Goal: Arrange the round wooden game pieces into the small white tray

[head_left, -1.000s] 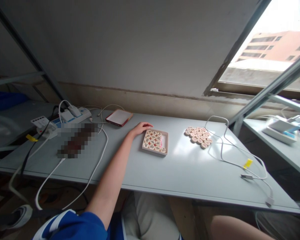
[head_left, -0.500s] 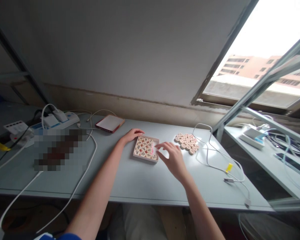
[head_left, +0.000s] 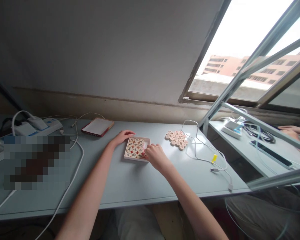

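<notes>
Fingers (head_left: 150,149) of R hand (head_left: 157,156) curled at box (head_left: 136,159) R side, can't tell if pinching; L hand (head_left: 120,137) loosely extended, far-L corner.

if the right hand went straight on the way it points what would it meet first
Probably the black-marked pieces in the open box, just past the right hand; depth is unclear from this one view, so it might pass above them.

Grey table (head_left: 130,183), box (head_left: 136,159), lid (head_left: 97,126), round pieces (head_left: 176,137), cables (head_left: 214,170)

the blown-out window (head_left: 227,46) casts glare on the table (head_left: 140,185), the wall (head_left: 102,50) dim.
</notes>
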The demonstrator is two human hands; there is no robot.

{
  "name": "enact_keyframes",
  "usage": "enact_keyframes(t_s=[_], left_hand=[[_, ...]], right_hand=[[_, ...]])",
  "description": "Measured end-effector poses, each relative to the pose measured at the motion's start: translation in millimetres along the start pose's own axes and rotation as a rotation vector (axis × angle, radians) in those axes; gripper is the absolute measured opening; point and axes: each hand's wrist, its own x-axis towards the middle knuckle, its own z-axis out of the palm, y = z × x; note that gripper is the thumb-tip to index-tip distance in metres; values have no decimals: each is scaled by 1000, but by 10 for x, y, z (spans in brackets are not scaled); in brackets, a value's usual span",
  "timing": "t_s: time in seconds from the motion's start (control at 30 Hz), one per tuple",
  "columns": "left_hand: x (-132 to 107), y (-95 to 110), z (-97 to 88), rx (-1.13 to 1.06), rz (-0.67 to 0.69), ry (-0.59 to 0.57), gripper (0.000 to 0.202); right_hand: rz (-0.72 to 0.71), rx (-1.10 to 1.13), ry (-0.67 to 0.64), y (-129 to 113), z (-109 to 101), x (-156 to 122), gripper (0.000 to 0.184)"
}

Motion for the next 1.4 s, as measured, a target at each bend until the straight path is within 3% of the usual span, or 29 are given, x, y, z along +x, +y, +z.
enact_keyframes(t_s=[0.1,0.2,0.33,0.43,0.57,0.83,1.0,1.07,1.23,1.4], left_hand=[[15,-26,-1,1,-2,1,34],[31,-55,-3,4,1,11,34],[33,-68,-6,-3,-6,5,34],[17,-45,-5,-7,-19,10,33],[-10,-3,0,-16,-29,13,32],[-12,23,5,-29,-25,13,32],[0,13,3,-23,-31,11,31],[6,1,3,-17,-15,7,30],[13,-23,6,5,12,31,28],[22,-12,2,19,28,23,27]], right_hand=[[-29,9,17,37,9,17,10],[-13,119,121,234,31,2,12],[210,147,296,655,147,-50,18],[280,80,275,900,289,-81,14],[263,-32,264,1008,413,-87,11],[352,-153,296,1053,464,-70,12],[311,-40,291,973,310,7,16],[237,65,302,853,218,111,14],[-130,162,223,457,171,473,17],[-108,182,241,363,313,616,13]])
